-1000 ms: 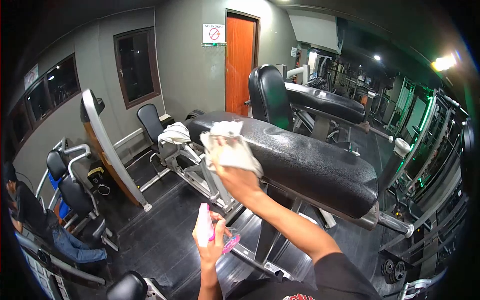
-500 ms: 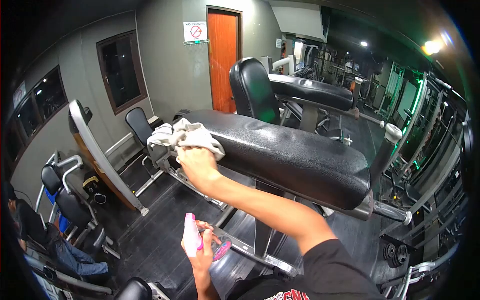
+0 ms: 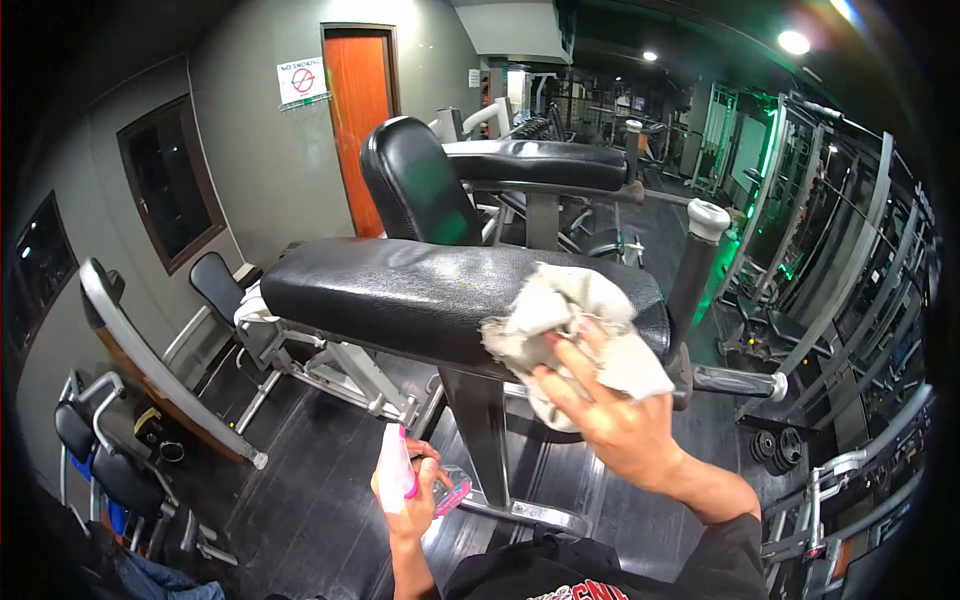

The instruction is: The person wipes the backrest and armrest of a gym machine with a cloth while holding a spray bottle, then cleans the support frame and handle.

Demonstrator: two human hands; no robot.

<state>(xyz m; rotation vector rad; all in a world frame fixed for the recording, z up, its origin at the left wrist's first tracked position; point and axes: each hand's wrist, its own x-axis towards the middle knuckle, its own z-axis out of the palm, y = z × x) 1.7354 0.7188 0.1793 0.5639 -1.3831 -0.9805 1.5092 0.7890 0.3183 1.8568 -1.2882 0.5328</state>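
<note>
A long black padded bench cushion stretches across the middle of the view, its surface shiny under the lights. At its right end my right hand presses a crumpled off-white cloth onto the top and front side, fingers spread over the fabric. Low in the view, my left hand is wrapped around a spray bottle with a whitish head and bright pink parts. The bottle is held apart from the cushion, and its body is partly hidden by my fingers.
A white-capped handle rises beside the cushion's right end. Behind stands an upright black backrest. Another cloth hangs at the left. Weight plates rest at right. A person's jeans show at lower left.
My right hand has carried the cloth from the cushion's left end to its right end. The view has turned rightward. My left hand keeps holding the spray bottle low.
</note>
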